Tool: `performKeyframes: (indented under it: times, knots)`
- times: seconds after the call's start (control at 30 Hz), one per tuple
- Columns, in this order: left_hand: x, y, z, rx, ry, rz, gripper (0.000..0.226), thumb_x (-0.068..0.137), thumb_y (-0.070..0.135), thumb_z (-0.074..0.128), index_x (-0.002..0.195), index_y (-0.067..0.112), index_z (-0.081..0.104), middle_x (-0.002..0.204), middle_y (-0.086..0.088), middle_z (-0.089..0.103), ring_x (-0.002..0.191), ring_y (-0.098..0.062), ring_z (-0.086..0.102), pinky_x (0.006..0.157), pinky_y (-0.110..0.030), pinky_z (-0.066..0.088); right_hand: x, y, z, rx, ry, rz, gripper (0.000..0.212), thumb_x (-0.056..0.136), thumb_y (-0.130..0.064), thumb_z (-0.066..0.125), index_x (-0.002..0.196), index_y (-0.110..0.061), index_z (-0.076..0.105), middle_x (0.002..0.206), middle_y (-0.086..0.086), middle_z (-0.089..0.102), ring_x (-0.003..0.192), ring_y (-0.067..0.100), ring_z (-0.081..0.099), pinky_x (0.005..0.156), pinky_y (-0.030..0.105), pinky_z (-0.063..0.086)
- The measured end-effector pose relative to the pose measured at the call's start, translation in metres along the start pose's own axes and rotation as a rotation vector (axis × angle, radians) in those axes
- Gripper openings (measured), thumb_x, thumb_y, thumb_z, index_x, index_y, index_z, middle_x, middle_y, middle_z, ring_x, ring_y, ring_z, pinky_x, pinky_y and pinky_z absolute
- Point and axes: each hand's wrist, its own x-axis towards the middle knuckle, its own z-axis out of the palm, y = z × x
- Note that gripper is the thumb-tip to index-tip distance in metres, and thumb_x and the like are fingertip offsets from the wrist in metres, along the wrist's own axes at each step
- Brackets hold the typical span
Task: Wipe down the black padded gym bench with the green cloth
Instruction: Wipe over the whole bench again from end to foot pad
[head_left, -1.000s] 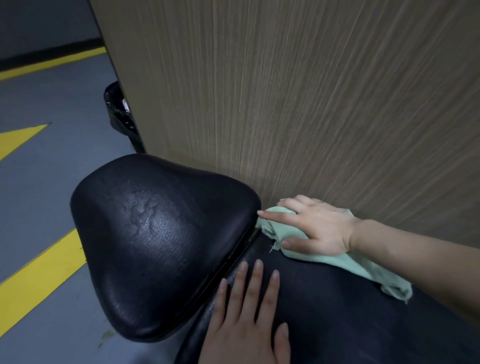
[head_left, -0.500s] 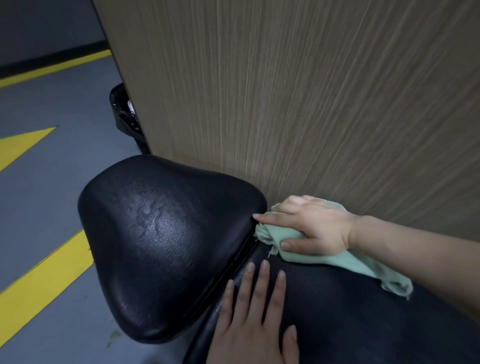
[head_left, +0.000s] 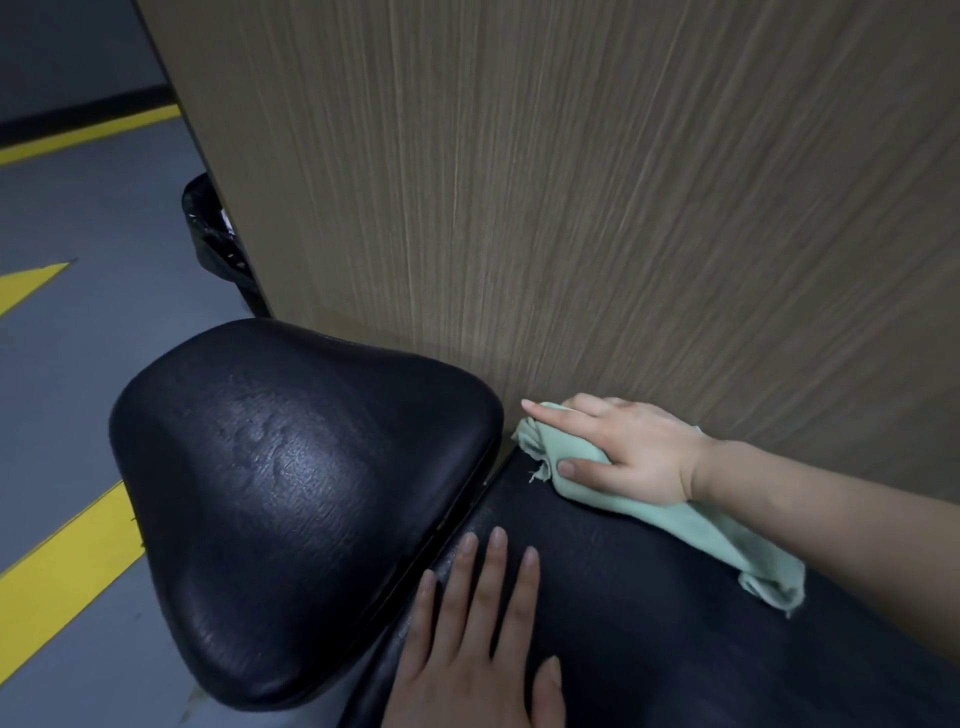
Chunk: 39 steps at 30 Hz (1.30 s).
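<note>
Right hand (head_left: 631, 452) presses flat on the green cloth (head_left: 670, 525), fingers curled loosely over its bunched front end, thumb pinning the near side. That end sits at the far edge of the bench pad (head_left: 649, 649), right against the wood-grain wall (head_left: 571, 208) — no gap shows there. A loose tail of cloth trails back under the wrist. Left hand (head_left: 478, 644) lies open, palm down, fingers spread on the same pad, holding nothing, its fingertips just short of the seam. Beyond the seam the seat pad (head_left: 291, 493) is bare, its left and near edges open to grey floor (head_left: 67, 415) with yellow stripes (head_left: 57, 582). No writing shows.
</note>
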Motion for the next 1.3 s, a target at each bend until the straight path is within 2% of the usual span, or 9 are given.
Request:
performKeyframes:
  times: [0.1, 0.23, 0.4, 0.73, 0.8, 0.9, 1.03, 1.2, 1.3]
  knots:
    - [0.0, 0.0, 0.001, -0.001, 0.012, 0.006, 0.077, 0.064, 0.049, 0.045, 0.135, 0.021, 0.046, 0.144, -0.004, 0.042, 0.137, -0.018, 0.026, 0.11, -0.039, 0.017, -0.004, 0.001, 0.003, 0.01, 0.029, 0.038, 0.065, 0.078, -0.077, 0.01, 0.138, -0.064, -0.012, 0.127, -0.014, 0.041, 0.11, 0.017, 0.05, 0.095, 0.03, 0.038]
    - [0.0, 0.0, 0.003, 0.0, 0.042, 0.013, 0.077, 0.063, 0.049, 0.045, 0.135, 0.021, 0.046, 0.144, -0.005, 0.044, 0.137, -0.017, 0.027, 0.11, -0.039, 0.017, -0.012, -0.002, 0.007, 0.029, 0.056, 0.143, 0.064, 0.074, -0.08, 0.006, 0.133, -0.068, -0.015, 0.113, -0.01, 0.043, 0.104, 0.018, 0.053, 0.09, 0.031, 0.039]
    - [0.0, 0.0, 0.001, 0.021, 0.036, 0.013, 0.076, 0.063, 0.047, 0.045, 0.134, 0.02, 0.047, 0.139, -0.009, 0.054, 0.134, -0.024, 0.038, 0.109, -0.039, 0.018, -0.021, -0.009, 0.007, 0.023, 0.098, 0.266, 0.061, 0.09, -0.069, 0.023, 0.144, -0.059, -0.004, 0.1, -0.013, 0.034, 0.105, 0.02, 0.052, 0.088, 0.032, 0.038]
    - [0.0, 0.008, 0.001, 0.065, -0.007, -0.009, 0.068, 0.076, 0.041, 0.04, 0.137, 0.011, 0.042, 0.141, -0.015, 0.051, 0.132, -0.027, 0.039, 0.109, -0.04, 0.018, -0.023, -0.015, 0.011, 0.036, 0.153, 0.371, 0.061, 0.089, -0.07, 0.022, 0.146, -0.058, 0.003, 0.102, -0.012, 0.038, 0.106, 0.019, 0.05, 0.087, 0.034, 0.039]
    - [0.001, 0.011, 0.003, 0.075, -0.013, -0.031, 0.066, 0.079, 0.039, 0.039, 0.138, 0.009, 0.042, 0.143, -0.015, 0.05, 0.133, -0.026, 0.038, 0.108, -0.041, 0.021, -0.025, -0.016, 0.014, 0.037, 0.164, 0.407, 0.064, 0.086, -0.071, 0.019, 0.146, -0.058, 0.002, 0.106, -0.01, 0.039, 0.11, 0.021, 0.049, 0.088, 0.035, 0.04]
    - [0.004, 0.019, 0.008, 0.074, 0.002, -0.07, 0.066, 0.081, 0.037, 0.038, 0.137, 0.004, 0.041, 0.144, -0.018, 0.048, 0.134, -0.026, 0.037, 0.107, -0.043, 0.023, -0.031, -0.021, 0.017, 0.023, 0.181, 0.453, 0.068, 0.082, -0.073, 0.013, 0.146, -0.057, -0.001, 0.125, -0.006, 0.044, 0.117, 0.023, 0.045, 0.093, 0.038, 0.037]
    - [0.016, 0.04, 0.015, 0.022, 0.007, -0.128, 0.069, 0.08, 0.037, 0.037, 0.134, -0.007, 0.037, 0.141, -0.024, 0.048, 0.133, -0.029, 0.036, 0.108, -0.043, 0.022, -0.042, -0.029, 0.023, -0.027, 0.196, 0.524, 0.068, 0.084, -0.072, 0.012, 0.147, -0.054, -0.006, 0.141, -0.004, 0.037, 0.126, 0.023, 0.037, 0.103, 0.038, 0.028]
    - [0.038, 0.083, 0.025, -0.068, -0.017, -0.018, 0.07, 0.077, 0.031, 0.034, 0.136, -0.006, 0.035, 0.146, -0.018, 0.044, 0.138, -0.026, 0.035, 0.111, -0.041, 0.02, -0.057, -0.032, 0.029, -0.006, 0.214, 0.581, 0.061, 0.093, -0.066, 0.017, 0.149, -0.052, -0.002, 0.152, -0.007, 0.026, 0.136, 0.018, 0.026, 0.112, 0.034, 0.017]
    - [0.038, 0.086, 0.032, -0.077, -0.013, 0.018, 0.07, 0.078, 0.03, 0.034, 0.138, -0.006, 0.034, 0.147, -0.018, 0.043, 0.138, -0.027, 0.034, 0.111, -0.042, 0.02, -0.075, -0.021, 0.03, 0.028, 0.217, 0.56, 0.058, 0.093, -0.064, 0.016, 0.148, -0.053, -0.001, 0.151, -0.01, 0.028, 0.135, 0.015, 0.028, 0.112, 0.033, 0.018]
